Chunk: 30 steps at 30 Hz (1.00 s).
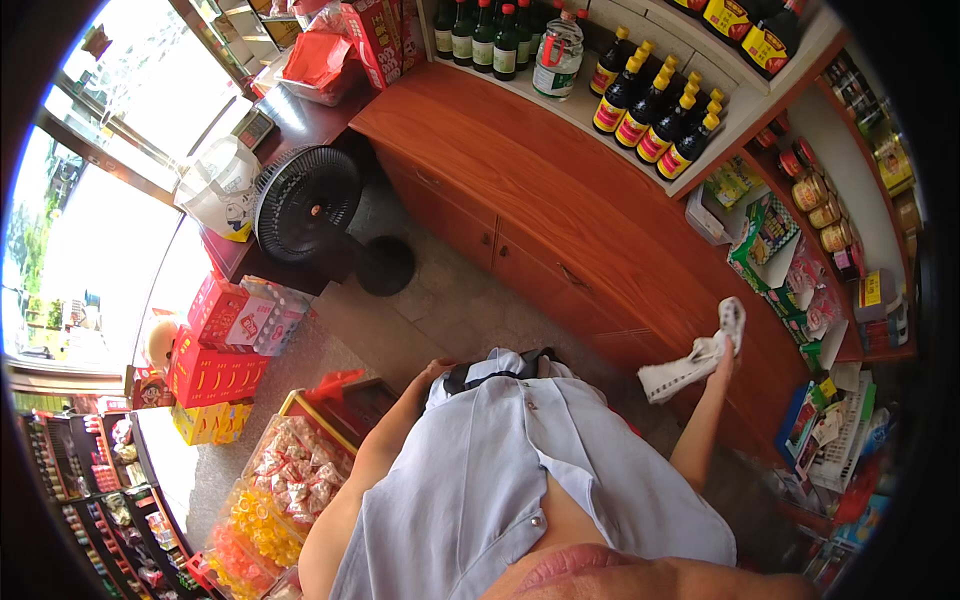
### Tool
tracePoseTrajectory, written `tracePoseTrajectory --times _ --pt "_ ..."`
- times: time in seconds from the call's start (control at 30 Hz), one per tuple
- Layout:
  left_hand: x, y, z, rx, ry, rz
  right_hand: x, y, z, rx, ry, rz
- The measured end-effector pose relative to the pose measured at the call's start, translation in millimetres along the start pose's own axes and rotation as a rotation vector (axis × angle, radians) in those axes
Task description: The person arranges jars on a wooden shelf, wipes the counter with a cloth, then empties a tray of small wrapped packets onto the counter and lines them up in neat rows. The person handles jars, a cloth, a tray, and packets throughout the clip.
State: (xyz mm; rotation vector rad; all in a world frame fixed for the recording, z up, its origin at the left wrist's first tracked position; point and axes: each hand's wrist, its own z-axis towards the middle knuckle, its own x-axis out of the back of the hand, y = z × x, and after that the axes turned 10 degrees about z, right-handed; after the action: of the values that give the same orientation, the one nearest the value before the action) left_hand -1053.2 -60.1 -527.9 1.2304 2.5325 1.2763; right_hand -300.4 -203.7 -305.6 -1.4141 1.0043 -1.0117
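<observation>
My right hand (pixel 722 369) grips a bunched white cloth (pixel 679 377) with dark marks along its edges. One end sticks up above the fingers, while the rest hangs out to the left. Hand and cloth are beside the long reddish-brown wooden counter (pixel 555 195), near its right part; contact with the counter is not clear. At my waist, my left hand (pixel 436 370) rests against the light blue shirt (pixel 480 427). Its fingers are mostly hidden, so their pose cannot be made out.
Sauce bottles (pixel 645 112) and a clear plastic jug (pixel 559 60) line the shelf behind the counter. A black fan (pixel 307 206) stands on the floor at left, near stacked red cartons (pixel 217 371). Bins of wrapped sweets (pixel 292 469) flank my left arm. Snack boxes (pixel 765 244) occupy the counter's right end.
</observation>
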Motion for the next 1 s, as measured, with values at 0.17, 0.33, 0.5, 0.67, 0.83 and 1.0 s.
tracePoseTrajectory --times 0.17,0.33,0.5,0.67,0.83,1.0 --pt "24 -120 -19 0.358 0.087 0.452 -56 -128 30 0.106 0.226 0.581" --pt "33 -108 -17 0.035 -0.095 0.519 -8 -23 54 0.434 0.082 -1.242" --pt "-5 -72 10 -0.331 0.051 1.567 -67 0 2 0.207 -0.057 -1.308" --pt "-31 -24 77 -0.052 0.262 0.525 -96 -38 67 0.295 -0.143 -1.434" --pt "-15 139 103 -0.004 0.285 -0.284 -95 12 55 0.256 -0.164 -1.355" --pt "8 212 127 -0.124 0.443 -0.132 -209 9 -34 0.786 -0.426 -0.977"
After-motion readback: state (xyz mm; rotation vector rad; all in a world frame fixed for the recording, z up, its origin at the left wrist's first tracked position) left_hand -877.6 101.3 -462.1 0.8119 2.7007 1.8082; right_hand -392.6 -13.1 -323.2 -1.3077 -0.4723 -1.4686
